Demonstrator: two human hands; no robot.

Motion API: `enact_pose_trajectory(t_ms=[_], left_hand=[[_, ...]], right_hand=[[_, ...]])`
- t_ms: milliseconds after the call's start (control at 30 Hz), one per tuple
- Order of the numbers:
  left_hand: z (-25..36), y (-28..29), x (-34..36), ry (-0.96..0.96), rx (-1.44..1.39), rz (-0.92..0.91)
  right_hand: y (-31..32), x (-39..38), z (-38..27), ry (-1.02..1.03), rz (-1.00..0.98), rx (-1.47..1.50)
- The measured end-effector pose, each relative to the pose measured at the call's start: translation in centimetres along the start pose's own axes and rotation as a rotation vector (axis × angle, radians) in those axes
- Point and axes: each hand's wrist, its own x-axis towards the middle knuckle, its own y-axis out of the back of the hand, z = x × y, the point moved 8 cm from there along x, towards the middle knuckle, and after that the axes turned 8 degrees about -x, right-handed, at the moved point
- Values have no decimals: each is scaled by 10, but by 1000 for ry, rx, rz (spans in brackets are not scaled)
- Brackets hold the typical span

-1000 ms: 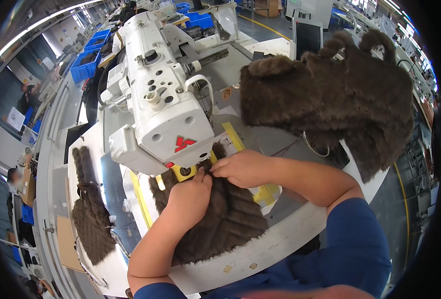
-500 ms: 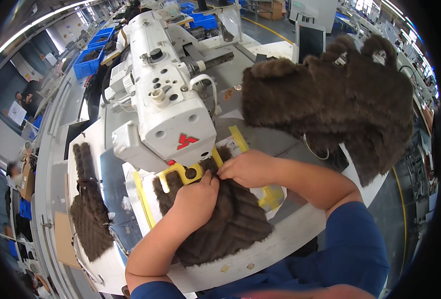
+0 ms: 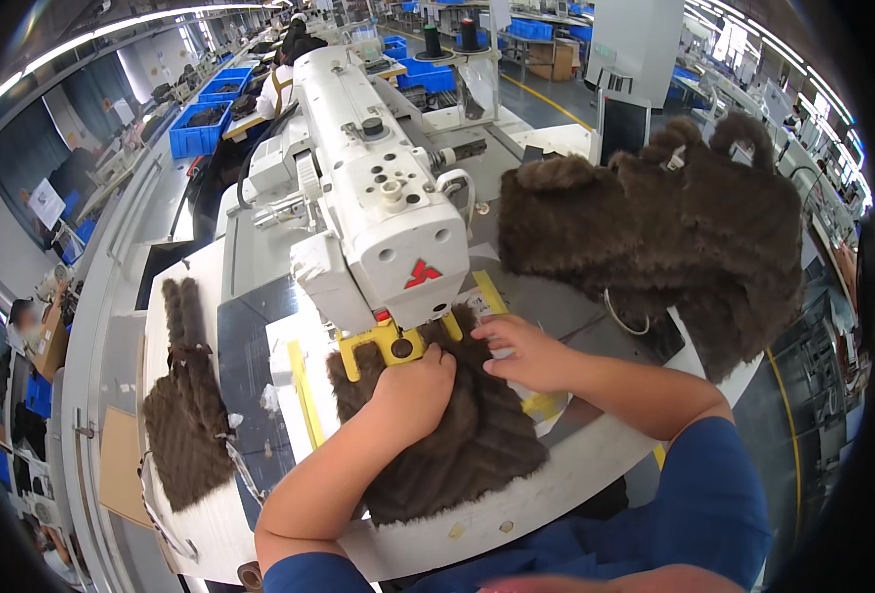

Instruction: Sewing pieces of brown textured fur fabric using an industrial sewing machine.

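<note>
A brown fur piece lies under the yellow clamp of a large white sewing machine. My left hand is on the fur just in front of the clamp, its fingers closed on a fold of the pile; the thumb is hidden. At the fur's right edge my right hand has its fingers bent and apart, with nothing seen between them. Beneath the fur is a white sheet with yellow strips along its side.
A big heap of brown fur pieces rests on the table at right. Another fur piece, with narrow strips, lies at left. Blue bins stand at the back left. Two thread cones stand behind the machine.
My right hand has come away from the fold beside my left hand, and its fingers have spread. The left hand keeps its place on the fur. The whole view has shifted slightly.
</note>
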Motion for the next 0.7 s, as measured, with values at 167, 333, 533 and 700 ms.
enact_pose_trajectory(t_ms=[167,333,533,700], left_hand=[[-2,-7,0,-27,-32,72],[16,0,0,-143,-26,312],[36,-3,4,-230,-307,152],[63,1,-4,-484,-233,314]], right_hand=[[-6,-22,36,-345,2,574],[14,-36,51,-382,160,599],[19,-40,72,-402,71,550],[46,-47,69,-329,234,-49]])
